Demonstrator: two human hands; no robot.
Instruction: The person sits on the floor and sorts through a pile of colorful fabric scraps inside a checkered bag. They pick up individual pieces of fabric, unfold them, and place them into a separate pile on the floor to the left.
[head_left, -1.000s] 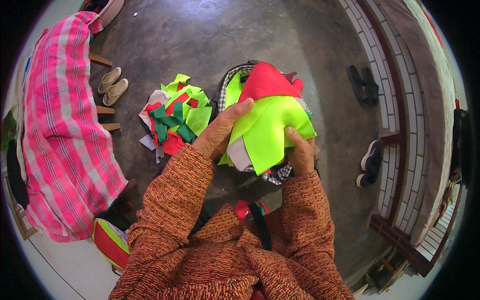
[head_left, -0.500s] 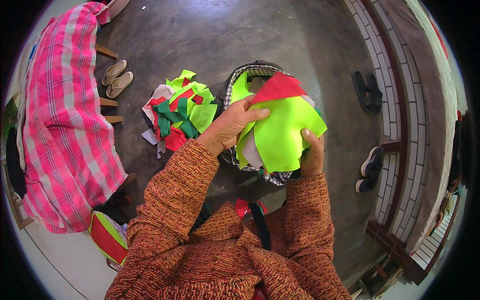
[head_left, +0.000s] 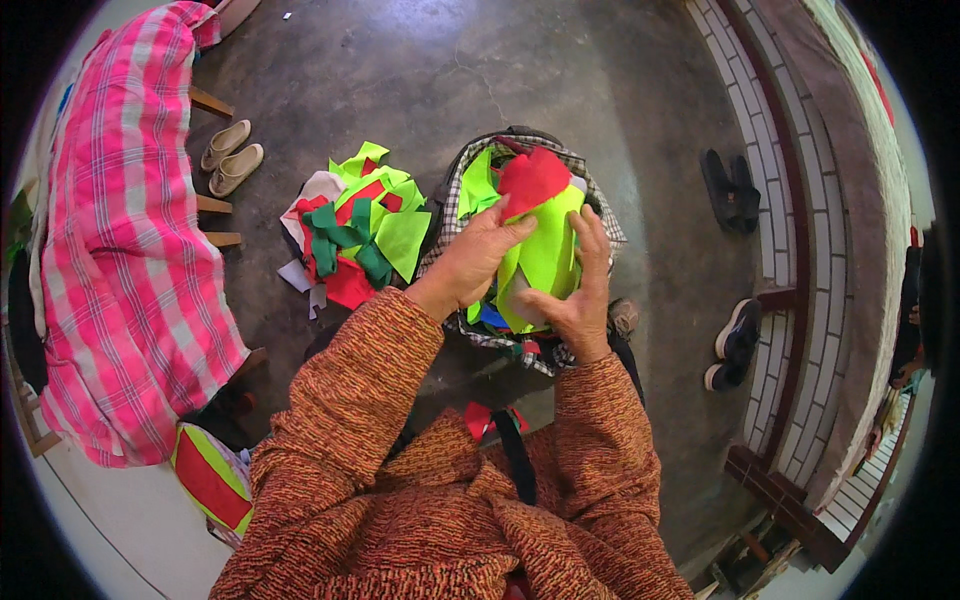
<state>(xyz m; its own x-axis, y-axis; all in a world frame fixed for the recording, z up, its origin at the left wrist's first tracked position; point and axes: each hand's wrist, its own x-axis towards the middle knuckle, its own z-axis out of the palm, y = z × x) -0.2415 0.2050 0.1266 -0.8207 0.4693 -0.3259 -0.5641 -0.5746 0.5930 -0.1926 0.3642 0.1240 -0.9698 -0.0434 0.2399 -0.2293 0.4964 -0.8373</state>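
Over a bag with a black-and-white checked lining (head_left: 455, 185), both my hands hold a bunched stack of neon yellow-green fabric pieces (head_left: 545, 245) with a red fabric piece (head_left: 535, 180) at its far end. My left hand (head_left: 475, 258) pinches the left side, thumb on top. Curled round the right side is my right hand (head_left: 585, 285), its thumb near the lower edge. A pale grey layer shows under the neon cloth. More neon and blue scraps lie in the bag below. The hands and stack hide much of its inside.
Left of the bag, a heap of red, green, neon and grey fabric scraps (head_left: 345, 235) lies on the concrete floor. Beige shoes (head_left: 232, 160) sit by furniture under a pink plaid cloth (head_left: 140, 240). Black slippers (head_left: 732, 190) and dark shoes (head_left: 735, 343) line the right-hand brick base.
The fabric stack, spread wide before, is now folded narrower and upright between my hands. My right hand has moved left and curled round it. More of the bag's rim shows.
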